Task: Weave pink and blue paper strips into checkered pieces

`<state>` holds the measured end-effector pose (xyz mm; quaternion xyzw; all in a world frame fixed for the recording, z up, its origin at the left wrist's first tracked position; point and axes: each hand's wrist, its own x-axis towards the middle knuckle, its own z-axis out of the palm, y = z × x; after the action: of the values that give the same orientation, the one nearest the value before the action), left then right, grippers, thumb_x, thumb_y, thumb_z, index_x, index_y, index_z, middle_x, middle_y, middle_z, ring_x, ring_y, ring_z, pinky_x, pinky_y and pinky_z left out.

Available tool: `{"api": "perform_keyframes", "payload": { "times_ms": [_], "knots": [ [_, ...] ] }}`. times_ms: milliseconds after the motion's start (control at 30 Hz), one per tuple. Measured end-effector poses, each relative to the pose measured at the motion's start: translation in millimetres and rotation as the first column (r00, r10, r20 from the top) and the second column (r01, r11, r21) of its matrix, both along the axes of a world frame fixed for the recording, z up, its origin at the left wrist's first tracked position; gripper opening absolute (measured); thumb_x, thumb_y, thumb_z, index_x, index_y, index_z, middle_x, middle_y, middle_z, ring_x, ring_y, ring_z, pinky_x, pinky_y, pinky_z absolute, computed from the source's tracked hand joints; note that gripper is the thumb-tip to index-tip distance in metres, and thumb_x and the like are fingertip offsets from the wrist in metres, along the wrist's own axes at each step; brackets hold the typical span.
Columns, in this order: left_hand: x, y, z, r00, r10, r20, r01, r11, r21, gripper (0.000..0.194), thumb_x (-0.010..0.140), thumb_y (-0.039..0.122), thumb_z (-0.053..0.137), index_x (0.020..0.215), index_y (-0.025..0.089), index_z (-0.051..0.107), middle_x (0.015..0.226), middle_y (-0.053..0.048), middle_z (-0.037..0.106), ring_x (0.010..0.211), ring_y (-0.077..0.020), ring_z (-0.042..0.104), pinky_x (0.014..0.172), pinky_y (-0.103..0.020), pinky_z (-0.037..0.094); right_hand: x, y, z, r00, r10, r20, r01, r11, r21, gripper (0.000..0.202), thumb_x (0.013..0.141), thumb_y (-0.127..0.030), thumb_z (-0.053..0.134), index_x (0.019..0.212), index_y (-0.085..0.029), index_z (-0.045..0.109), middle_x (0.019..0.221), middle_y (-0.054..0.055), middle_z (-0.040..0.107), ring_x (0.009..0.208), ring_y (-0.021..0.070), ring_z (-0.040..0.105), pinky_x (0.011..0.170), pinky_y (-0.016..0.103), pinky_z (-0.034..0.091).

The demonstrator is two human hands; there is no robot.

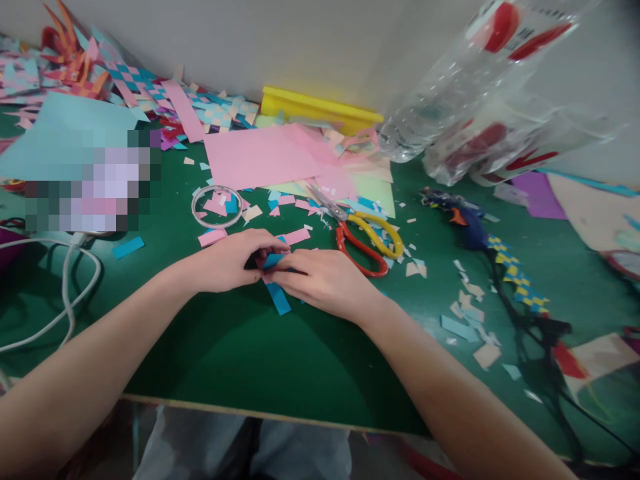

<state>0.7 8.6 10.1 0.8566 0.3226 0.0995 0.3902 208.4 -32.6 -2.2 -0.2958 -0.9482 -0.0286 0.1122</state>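
Near the middle of the green table, my left hand [239, 260] and my right hand [327, 283] meet over blue and pink paper strips. Both hands have closed fingers on the paper strips [278, 297]; one blue strip pokes out below the fingertips toward me. Where the strips cross is partly hidden by my fingers. A pink strip [297, 236] lies just behind my hands. Beyond my right hand rest scissors [367, 235] with one red and one yellow handle loop, blades pointing away. A roll of clear tape [194, 208] lies behind my left hand, with paper scraps inside its ring.
Pink paper sheets [260, 157] lie toward the wall by a yellow strip-like holder [320, 110]. Plastic-wrapped cups [430, 113] stand back right. A glue gun [467, 223] and its cord lie on the right. At left are a white cable [67, 293] and a blue-green sheet [75, 123].
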Motion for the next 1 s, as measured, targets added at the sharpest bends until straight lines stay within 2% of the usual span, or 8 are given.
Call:
{"api": "perform_keyframes", "payload": {
  "times_ms": [133,333,567,767,1000],
  "knots": [
    [0.3,0.0,-0.1,1.0,-0.003,0.014,0.003,1.0,0.006,0.045,0.078,0.014,0.056,0.122,0.021,0.052,0.117,-0.007,0.057,0.106,-0.0189,0.054,0.091,-0.033,0.043,-0.2,-1.0,-0.9,0.999,-0.015,-0.037,0.013,0.999,-0.044,0.031,0.098,-0.029,0.039,0.101,-0.021,0.069,0.099,0.002,0.071,0.087,0.0149,0.064,0.06,0.027,0.042],
    [0.6,-1.4,0.6,1.0,-0.005,-0.002,0.005,1.0,-0.001,0.044,0.08,0.017,0.055,0.124,0.016,0.051,0.116,-0.009,0.056,0.105,-0.0194,0.053,0.09,-0.033,0.043,1.5,-0.9,-5.7,0.986,-0.006,-0.167,-0.008,0.997,-0.079,0.025,0.094,-0.027,0.046,0.093,-0.019,0.07,0.096,0.002,0.072,0.089,0.0155,0.066,0.067,0.027,0.047],
    [0.8,-0.7,1.0,1.0,0.007,-0.001,-0.007,1.0,0.005,0.045,0.078,0.016,0.056,0.123,0.019,0.052,0.115,-0.007,0.057,0.104,-0.019,0.055,0.089,-0.033,0.044,-2.8,-2.0,-6.1,0.956,-0.109,-0.272,0.069,0.986,-0.152,0.022,0.091,-0.026,0.05,0.084,-0.02,0.07,0.09,0.002,0.072,0.083,0.014,0.065,0.072,0.027,0.048],
    [0.5,-0.6,-0.1,1.0,-0.009,0.003,0.009,1.0,0.019,0.045,0.078,0.016,0.056,0.123,0.018,0.052,0.114,-0.008,0.057,0.103,-0.0188,0.055,0.089,-0.033,0.044,-7.7,-4.0,-7.2,0.951,-0.175,-0.255,0.117,0.967,-0.228,0.02,0.09,-0.026,0.052,0.086,-0.02,0.071,0.088,0.001,0.072,0.084,0.0139,0.066,0.071,0.026,0.046],
    [0.3,-0.6,-1.9,1.0,-0.008,0.022,0.007,1.0,0.028,0.045,0.075,0.01,0.054,0.12,0.02,0.053,0.115,-0.007,0.058,0.107,-0.0188,0.054,0.092,-0.033,0.043,-12.9,-6.6,-3.3,0.965,-0.179,-0.194,0.134,0.965,-0.224,0.021,0.092,-0.028,0.051,0.09,-0.021,0.071,0.09,0.001,0.07,0.083,0.0131,0.064,0.066,0.026,0.042]
  ]
}}
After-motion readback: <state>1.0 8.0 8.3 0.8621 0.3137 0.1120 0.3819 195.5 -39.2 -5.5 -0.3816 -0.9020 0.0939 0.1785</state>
